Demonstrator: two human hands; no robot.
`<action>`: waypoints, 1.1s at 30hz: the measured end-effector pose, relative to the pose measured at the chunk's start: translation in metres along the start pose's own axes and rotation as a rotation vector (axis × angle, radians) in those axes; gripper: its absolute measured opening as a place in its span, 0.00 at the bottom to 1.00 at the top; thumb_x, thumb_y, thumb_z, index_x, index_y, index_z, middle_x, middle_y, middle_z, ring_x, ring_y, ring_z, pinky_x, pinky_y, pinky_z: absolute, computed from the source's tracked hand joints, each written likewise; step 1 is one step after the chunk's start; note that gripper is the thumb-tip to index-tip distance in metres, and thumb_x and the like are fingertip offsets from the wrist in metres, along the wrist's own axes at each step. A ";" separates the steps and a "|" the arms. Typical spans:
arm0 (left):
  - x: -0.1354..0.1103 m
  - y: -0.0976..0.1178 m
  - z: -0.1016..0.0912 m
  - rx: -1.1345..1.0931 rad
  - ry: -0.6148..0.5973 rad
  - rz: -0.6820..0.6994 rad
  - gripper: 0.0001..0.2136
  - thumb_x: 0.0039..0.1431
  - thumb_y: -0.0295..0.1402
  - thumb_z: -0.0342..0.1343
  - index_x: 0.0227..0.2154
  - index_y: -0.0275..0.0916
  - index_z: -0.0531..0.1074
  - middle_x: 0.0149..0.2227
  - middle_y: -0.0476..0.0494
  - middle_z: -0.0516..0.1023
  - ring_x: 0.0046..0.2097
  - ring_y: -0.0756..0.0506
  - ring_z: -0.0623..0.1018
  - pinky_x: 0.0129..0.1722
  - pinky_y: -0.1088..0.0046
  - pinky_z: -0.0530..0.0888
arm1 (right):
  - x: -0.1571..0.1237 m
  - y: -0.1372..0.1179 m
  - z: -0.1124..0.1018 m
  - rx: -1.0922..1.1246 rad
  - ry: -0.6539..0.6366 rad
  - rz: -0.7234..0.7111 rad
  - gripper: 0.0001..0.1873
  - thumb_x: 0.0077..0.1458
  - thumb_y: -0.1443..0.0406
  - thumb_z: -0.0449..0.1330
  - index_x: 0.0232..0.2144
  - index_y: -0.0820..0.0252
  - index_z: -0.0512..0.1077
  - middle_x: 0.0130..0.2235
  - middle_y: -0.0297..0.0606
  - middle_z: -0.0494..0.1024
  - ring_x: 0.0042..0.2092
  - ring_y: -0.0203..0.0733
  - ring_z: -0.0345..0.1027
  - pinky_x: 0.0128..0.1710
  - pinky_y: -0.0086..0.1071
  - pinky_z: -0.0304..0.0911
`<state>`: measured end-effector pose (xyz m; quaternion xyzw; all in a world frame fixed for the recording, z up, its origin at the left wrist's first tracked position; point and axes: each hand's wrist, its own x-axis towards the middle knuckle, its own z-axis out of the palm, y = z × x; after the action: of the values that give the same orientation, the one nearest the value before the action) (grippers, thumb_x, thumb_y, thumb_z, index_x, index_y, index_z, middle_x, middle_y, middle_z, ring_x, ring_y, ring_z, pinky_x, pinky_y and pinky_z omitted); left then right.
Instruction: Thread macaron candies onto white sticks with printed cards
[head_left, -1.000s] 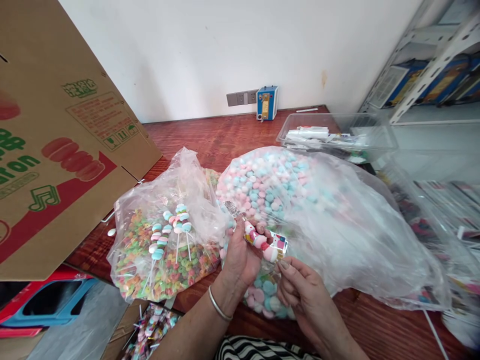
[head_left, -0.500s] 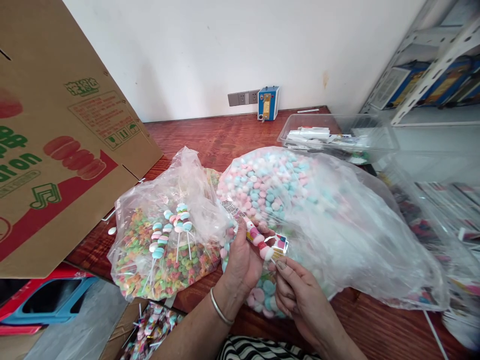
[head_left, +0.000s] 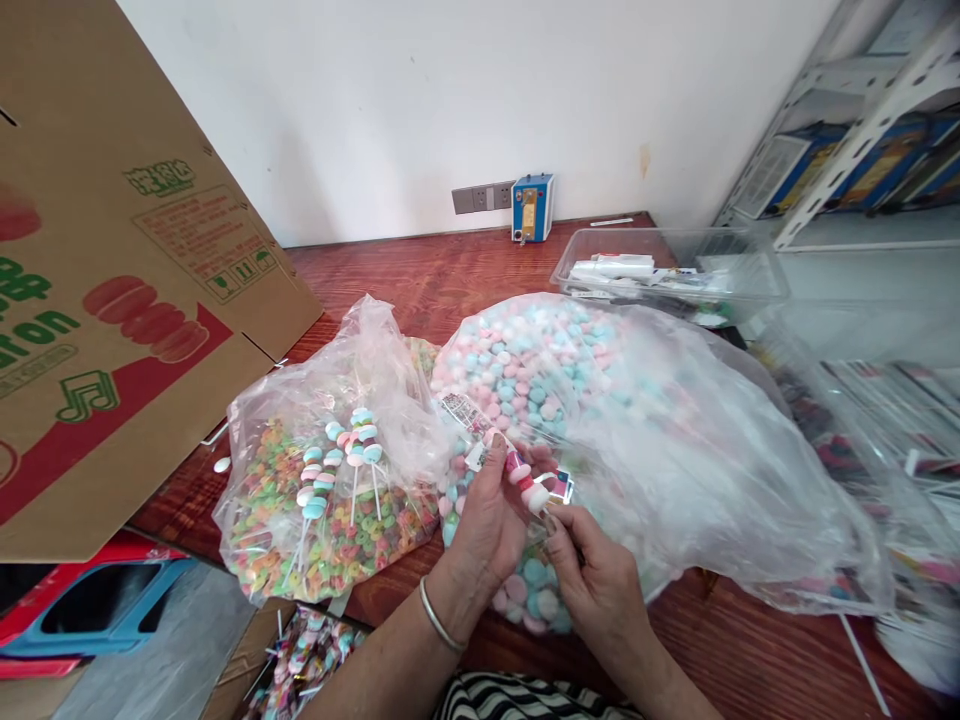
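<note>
The table (head_left: 405, 268) is reddish wood, softly glossy. At nine o'clock the box (head_left: 161, 300) is matt cardboard. Thin, crinkled, shiny plastic makes the bag (head_left: 401, 405) at eight o'clock and the larger bag (head_left: 675, 475) at four. The tray (head_left: 765, 265) at two is smooth clear plastic; the bracelet (head_left: 436, 620) at six, polished metal. The printed wrapper (head_left: 465, 413) looks like glossy film.

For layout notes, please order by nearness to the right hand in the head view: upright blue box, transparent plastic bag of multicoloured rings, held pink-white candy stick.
1. Candy stick, at the right hand.
2. Bag of rings, to the left.
3. Blue box, back by the wall.
</note>
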<state>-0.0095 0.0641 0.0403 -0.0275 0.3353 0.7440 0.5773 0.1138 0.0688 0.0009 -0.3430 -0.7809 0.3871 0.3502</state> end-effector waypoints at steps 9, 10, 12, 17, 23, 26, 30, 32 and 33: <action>0.008 0.021 0.000 -0.086 0.067 0.070 0.09 0.59 0.36 0.59 0.31 0.35 0.72 0.30 0.45 0.77 0.35 0.46 0.80 0.45 0.65 0.77 | -0.002 0.000 -0.003 0.000 0.008 -0.038 0.08 0.64 0.65 0.53 0.39 0.61 0.72 0.31 0.35 0.78 0.30 0.38 0.72 0.30 0.27 0.64; 0.007 0.022 0.001 -0.104 0.091 0.036 0.10 0.60 0.37 0.58 0.31 0.35 0.71 0.30 0.44 0.76 0.35 0.46 0.80 0.44 0.63 0.78 | -0.002 0.002 -0.003 -0.073 0.039 -0.129 0.08 0.64 0.66 0.53 0.40 0.62 0.72 0.32 0.37 0.79 0.31 0.38 0.73 0.31 0.27 0.64; 0.006 0.023 0.003 -0.125 0.123 -0.030 0.11 0.62 0.39 0.55 0.31 0.35 0.70 0.30 0.42 0.76 0.35 0.44 0.80 0.42 0.61 0.79 | -0.003 0.007 -0.006 -0.251 0.093 -0.322 0.07 0.63 0.69 0.55 0.41 0.63 0.72 0.30 0.38 0.78 0.30 0.39 0.72 0.31 0.29 0.63; 0.004 0.018 0.008 -0.098 0.187 -0.027 0.16 0.62 0.44 0.53 0.31 0.34 0.69 0.30 0.41 0.76 0.35 0.44 0.80 0.39 0.61 0.79 | -0.009 0.011 -0.007 -0.558 0.139 -0.562 0.10 0.61 0.71 0.57 0.45 0.66 0.73 0.23 0.35 0.72 0.25 0.39 0.63 0.28 0.33 0.55; -0.002 0.004 0.010 -0.043 0.131 -0.006 0.18 0.59 0.48 0.55 0.28 0.35 0.70 0.27 0.44 0.75 0.30 0.46 0.78 0.38 0.65 0.79 | -0.006 -0.002 -0.002 -0.219 0.131 -0.300 0.08 0.63 0.68 0.54 0.41 0.64 0.73 0.27 0.37 0.76 0.27 0.38 0.67 0.28 0.31 0.59; -0.002 0.005 0.006 -0.002 0.043 -0.050 0.17 0.58 0.46 0.58 0.29 0.34 0.71 0.28 0.43 0.76 0.31 0.46 0.79 0.37 0.66 0.78 | -0.003 -0.004 -0.005 0.213 0.020 0.126 0.12 0.65 0.61 0.53 0.36 0.61 0.72 0.24 0.32 0.71 0.24 0.35 0.62 0.22 0.27 0.56; 0.003 0.012 -0.001 -0.002 0.007 0.067 0.10 0.58 0.34 0.60 0.40 0.36 0.73 0.39 0.41 0.79 0.38 0.45 0.80 0.40 0.67 0.78 | -0.002 0.000 -0.007 0.566 -0.061 0.398 0.17 0.62 0.53 0.55 0.32 0.61 0.72 0.19 0.26 0.60 0.20 0.31 0.50 0.18 0.25 0.47; 0.005 0.014 -0.003 -0.044 0.003 0.127 0.08 0.58 0.29 0.60 0.40 0.36 0.73 0.39 0.43 0.79 0.40 0.46 0.80 0.44 0.66 0.77 | -0.003 0.002 -0.006 0.596 -0.072 0.409 0.17 0.60 0.53 0.57 0.33 0.61 0.72 0.20 0.25 0.58 0.20 0.30 0.49 0.19 0.25 0.46; 0.005 0.016 -0.003 -0.074 0.003 0.118 0.06 0.59 0.30 0.59 0.38 0.35 0.73 0.36 0.44 0.78 0.39 0.46 0.80 0.45 0.66 0.77 | -0.004 0.003 -0.006 0.591 -0.073 0.401 0.16 0.61 0.53 0.57 0.33 0.61 0.72 0.20 0.25 0.59 0.21 0.30 0.49 0.19 0.25 0.47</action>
<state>-0.0260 0.0652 0.0429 -0.0301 0.3094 0.7885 0.5306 0.1211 0.0691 0.0003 -0.3591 -0.5647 0.6692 0.3231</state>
